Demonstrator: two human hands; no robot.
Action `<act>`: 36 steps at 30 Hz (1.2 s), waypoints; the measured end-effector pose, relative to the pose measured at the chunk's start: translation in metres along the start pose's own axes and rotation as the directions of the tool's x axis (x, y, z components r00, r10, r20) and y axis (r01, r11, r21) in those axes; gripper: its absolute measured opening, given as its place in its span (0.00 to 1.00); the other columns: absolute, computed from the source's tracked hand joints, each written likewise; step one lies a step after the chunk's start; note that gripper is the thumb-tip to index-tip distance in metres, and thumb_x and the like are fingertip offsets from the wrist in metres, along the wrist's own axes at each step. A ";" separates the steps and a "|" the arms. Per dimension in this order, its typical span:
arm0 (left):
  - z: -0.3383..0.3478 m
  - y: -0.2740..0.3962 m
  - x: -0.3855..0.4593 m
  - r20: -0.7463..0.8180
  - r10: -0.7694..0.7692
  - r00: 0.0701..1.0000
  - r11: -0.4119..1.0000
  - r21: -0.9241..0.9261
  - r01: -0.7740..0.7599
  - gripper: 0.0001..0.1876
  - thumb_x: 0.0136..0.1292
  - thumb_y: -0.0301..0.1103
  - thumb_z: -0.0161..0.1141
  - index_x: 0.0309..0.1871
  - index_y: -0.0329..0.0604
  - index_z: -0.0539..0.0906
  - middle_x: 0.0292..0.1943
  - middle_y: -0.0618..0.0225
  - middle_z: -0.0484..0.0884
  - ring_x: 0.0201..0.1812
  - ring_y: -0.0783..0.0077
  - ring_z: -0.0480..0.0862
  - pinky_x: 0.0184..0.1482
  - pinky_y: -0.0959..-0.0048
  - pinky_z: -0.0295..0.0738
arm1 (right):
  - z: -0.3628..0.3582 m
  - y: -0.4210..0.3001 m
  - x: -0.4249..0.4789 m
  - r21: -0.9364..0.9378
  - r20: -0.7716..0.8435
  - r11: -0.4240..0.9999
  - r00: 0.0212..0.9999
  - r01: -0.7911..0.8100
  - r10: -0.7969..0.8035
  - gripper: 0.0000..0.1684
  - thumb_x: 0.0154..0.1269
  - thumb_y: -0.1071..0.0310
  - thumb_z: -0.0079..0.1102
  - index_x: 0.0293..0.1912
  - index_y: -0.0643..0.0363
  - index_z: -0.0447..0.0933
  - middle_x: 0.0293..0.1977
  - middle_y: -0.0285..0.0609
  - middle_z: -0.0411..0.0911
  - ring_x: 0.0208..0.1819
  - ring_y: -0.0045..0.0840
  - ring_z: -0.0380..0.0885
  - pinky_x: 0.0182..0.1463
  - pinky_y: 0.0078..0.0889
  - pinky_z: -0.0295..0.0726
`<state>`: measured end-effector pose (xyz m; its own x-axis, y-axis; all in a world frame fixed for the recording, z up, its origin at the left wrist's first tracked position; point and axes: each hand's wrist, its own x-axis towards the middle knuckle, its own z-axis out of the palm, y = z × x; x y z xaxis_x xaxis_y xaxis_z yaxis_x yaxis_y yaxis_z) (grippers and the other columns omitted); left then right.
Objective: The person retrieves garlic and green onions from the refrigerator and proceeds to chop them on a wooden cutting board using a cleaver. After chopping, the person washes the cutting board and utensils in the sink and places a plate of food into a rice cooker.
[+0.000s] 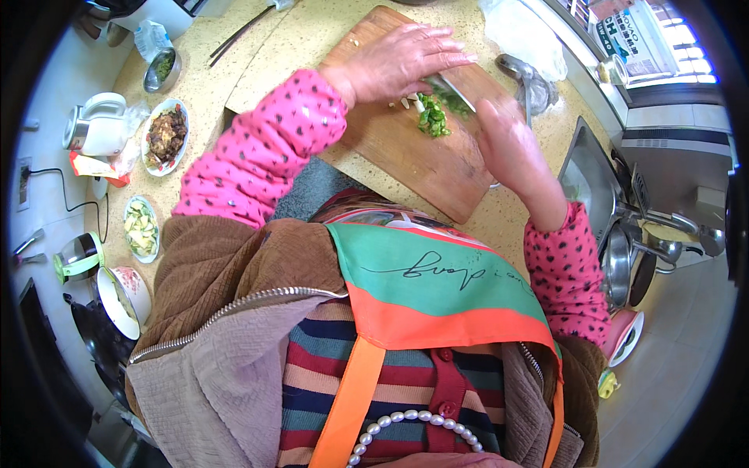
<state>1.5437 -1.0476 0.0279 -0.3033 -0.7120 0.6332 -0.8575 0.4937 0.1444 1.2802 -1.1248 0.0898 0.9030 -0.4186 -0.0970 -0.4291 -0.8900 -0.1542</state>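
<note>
A wooden cutting board lies at an angle on the speckled counter. Chopped green scallion sits in a small heap on it, with a few white pieces beside it. Just behind the heap is the metal blade of a kitchen knife, reflecting green. My right hand is closed at the blade's right end; the handle is hidden by the hand. Palm down above the heap, my left hand has its fingers stretched out past the blade's far end, its thumb close to the scallion. Nothing shows in its grasp.
On the left stand a plate of browned food, a dish of pale green slices, a metal bowl and a white kettle. Right of the board are a ladle, a plastic bag and a sink.
</note>
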 end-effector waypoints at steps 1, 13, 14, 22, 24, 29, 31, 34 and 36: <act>-0.007 -0.008 0.005 0.185 -0.068 0.980 0.997 -0.020 0.073 0.26 0.68 0.36 0.70 0.68 0.54 0.78 0.63 0.61 0.81 0.69 0.51 0.79 0.69 0.52 0.76 | -0.006 -0.002 0.008 -0.058 0.003 0.996 0.997 0.075 -0.075 0.09 0.69 0.74 0.55 0.46 0.64 0.69 0.31 0.65 0.83 0.37 0.60 0.85 0.41 0.62 0.82; 0.010 -0.012 -0.019 0.369 -0.209 0.906 0.977 0.045 0.207 0.03 0.67 0.32 0.65 0.42 0.53 0.85 0.40 0.67 0.87 0.49 0.54 0.89 0.48 0.55 0.85 | 0.018 0.035 -0.016 0.213 0.049 0.972 0.995 -0.100 0.092 0.13 0.68 0.63 0.66 0.43 0.62 0.76 0.33 0.58 0.84 0.39 0.56 0.85 0.43 0.55 0.83; 0.009 -0.010 -0.016 0.386 -0.213 0.898 0.977 0.057 0.207 0.03 0.67 0.31 0.65 0.42 0.52 0.85 0.40 0.66 0.86 0.48 0.54 0.88 0.48 0.55 0.84 | 0.027 0.036 -0.019 0.207 0.020 0.970 0.992 -0.128 0.127 0.13 0.68 0.63 0.66 0.43 0.61 0.76 0.33 0.58 0.84 0.39 0.56 0.85 0.43 0.55 0.83; 0.004 -0.018 0.019 0.834 -0.267 0.484 0.941 0.118 0.316 0.08 0.64 0.37 0.65 0.42 0.51 0.91 0.40 0.58 0.90 0.45 0.45 0.88 0.46 0.49 0.83 | 0.031 0.031 -0.024 0.091 -0.071 0.987 0.987 -0.135 0.141 0.09 0.66 0.64 0.65 0.41 0.56 0.77 0.33 0.54 0.85 0.39 0.52 0.86 0.42 0.56 0.83; 0.001 -0.017 0.032 0.891 -0.251 0.378 0.945 0.141 0.296 0.13 0.63 0.45 0.68 0.41 0.47 0.90 0.39 0.53 0.91 0.41 0.44 0.88 0.45 0.50 0.83 | 0.030 0.031 -0.026 0.112 -0.085 0.985 0.986 -0.135 0.144 0.09 0.65 0.64 0.66 0.41 0.56 0.77 0.33 0.53 0.85 0.39 0.52 0.86 0.42 0.56 0.84; 0.006 -0.044 0.031 0.773 -0.025 0.634 0.939 -0.199 0.280 0.13 0.65 0.34 0.68 0.52 0.45 0.90 0.40 0.52 0.91 0.47 0.49 0.89 0.51 0.58 0.83 | 0.010 0.028 -0.021 0.118 -0.095 0.982 0.982 -0.150 0.162 0.08 0.64 0.65 0.66 0.41 0.55 0.79 0.34 0.53 0.84 0.40 0.52 0.86 0.44 0.54 0.84; -0.002 -0.046 0.019 0.476 0.073 0.876 0.874 -0.454 0.174 0.16 0.66 0.31 0.67 0.57 0.46 0.90 0.42 0.56 0.91 0.51 0.52 0.88 0.55 0.59 0.82 | 0.001 0.030 -0.015 0.123 -0.108 0.987 0.987 -0.106 0.119 0.09 0.62 0.66 0.65 0.41 0.56 0.80 0.34 0.53 0.84 0.40 0.52 0.85 0.44 0.53 0.84; -0.008 -0.049 0.037 0.818 0.006 0.575 0.814 -0.338 0.473 0.21 0.67 0.28 0.65 0.64 0.48 0.88 0.47 0.66 0.92 0.53 0.69 0.86 0.57 0.68 0.79 | -0.012 0.034 -0.017 0.156 -0.096 0.983 0.989 -0.095 0.111 0.09 0.61 0.67 0.65 0.41 0.58 0.79 0.35 0.54 0.82 0.41 0.51 0.85 0.44 0.52 0.83; -0.006 -0.057 0.039 0.873 -0.004 0.488 0.732 -0.330 0.596 0.14 0.68 0.37 0.67 0.55 0.47 0.90 0.35 0.76 0.83 0.41 0.79 0.76 0.45 0.70 0.75 | -0.018 0.037 -0.020 0.187 -0.079 0.977 0.989 -0.105 0.122 0.09 0.60 0.68 0.65 0.40 0.60 0.78 0.34 0.55 0.81 0.39 0.52 0.84 0.43 0.52 0.82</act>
<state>1.5830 -1.1001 0.0490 -0.5073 -0.7851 -0.3555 -0.6714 0.1014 0.7341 1.2467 -1.1530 0.1039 0.8429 -0.5368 -0.0370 -0.5182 -0.7914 -0.3242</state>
